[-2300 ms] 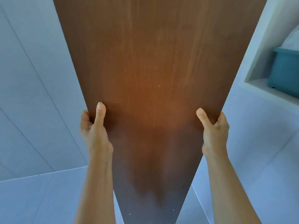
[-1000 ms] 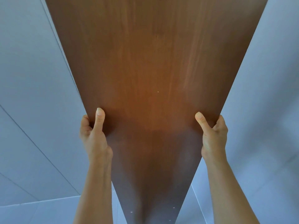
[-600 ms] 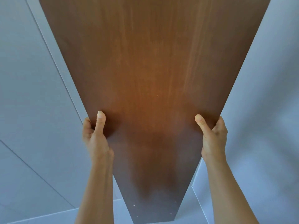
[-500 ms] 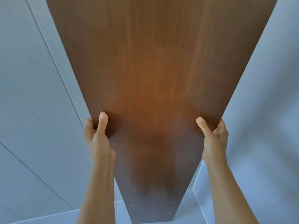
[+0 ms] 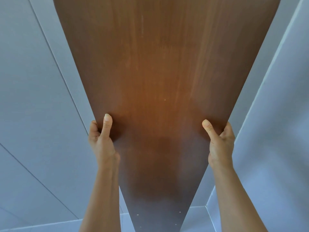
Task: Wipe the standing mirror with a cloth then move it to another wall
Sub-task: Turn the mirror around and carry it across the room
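The standing mirror (image 5: 160, 72) fills the middle of the view, its brown wooden back turned to me and its glass hidden. It narrows downward to its bottom edge near the floor. My left hand (image 5: 102, 139) grips its left edge, thumb flat on the back panel, fingers wrapped around the front. My right hand (image 5: 220, 141) grips the right edge the same way. No cloth is in sight.
A pale wall (image 5: 30, 97) with thin panel seams runs along the left, and another pale wall (image 5: 280, 131) rises on the right. They meet in a corner behind the mirror. A strip of light floor (image 5: 197, 220) shows below, beside the mirror's foot.
The view has swung away from a shelf niche with a teal box at the right. The mirror, held the same way, now faces a wall corner and sits slightly lower.
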A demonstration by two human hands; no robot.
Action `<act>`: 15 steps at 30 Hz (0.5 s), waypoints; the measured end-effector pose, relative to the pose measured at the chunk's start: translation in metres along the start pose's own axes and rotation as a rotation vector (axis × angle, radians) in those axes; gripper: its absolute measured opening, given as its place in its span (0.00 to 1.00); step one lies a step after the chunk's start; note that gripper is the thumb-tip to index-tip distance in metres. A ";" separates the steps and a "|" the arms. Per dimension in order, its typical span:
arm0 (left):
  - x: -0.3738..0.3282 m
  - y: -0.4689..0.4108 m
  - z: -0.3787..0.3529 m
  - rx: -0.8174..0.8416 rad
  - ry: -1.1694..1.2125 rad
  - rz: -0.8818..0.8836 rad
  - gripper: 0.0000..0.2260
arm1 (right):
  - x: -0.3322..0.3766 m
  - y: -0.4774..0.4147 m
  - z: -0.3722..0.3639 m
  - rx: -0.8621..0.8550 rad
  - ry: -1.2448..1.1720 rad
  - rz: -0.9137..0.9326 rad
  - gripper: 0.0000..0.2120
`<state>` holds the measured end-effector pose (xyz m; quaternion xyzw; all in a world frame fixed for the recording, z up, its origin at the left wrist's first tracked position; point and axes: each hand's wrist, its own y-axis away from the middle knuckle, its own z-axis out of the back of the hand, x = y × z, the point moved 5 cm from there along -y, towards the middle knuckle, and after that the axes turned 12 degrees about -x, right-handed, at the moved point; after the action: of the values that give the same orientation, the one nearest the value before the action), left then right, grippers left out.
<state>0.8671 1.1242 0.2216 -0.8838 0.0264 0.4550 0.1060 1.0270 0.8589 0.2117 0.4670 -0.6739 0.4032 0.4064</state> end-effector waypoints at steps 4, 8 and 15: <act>0.005 -0.004 -0.001 -0.038 0.006 0.000 0.14 | -0.005 -0.007 -0.009 0.022 -0.022 0.008 0.14; 0.009 -0.013 -0.005 -0.045 0.013 -0.008 0.13 | -0.006 -0.016 -0.021 0.040 -0.023 0.010 0.13; 0.023 -0.025 -0.007 -0.077 0.002 0.017 0.09 | -0.018 -0.025 -0.034 0.064 0.012 0.009 0.13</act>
<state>0.8897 1.1484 0.2104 -0.8874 0.0164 0.4557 0.0680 1.0606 0.8899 0.2109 0.4744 -0.6602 0.4291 0.3936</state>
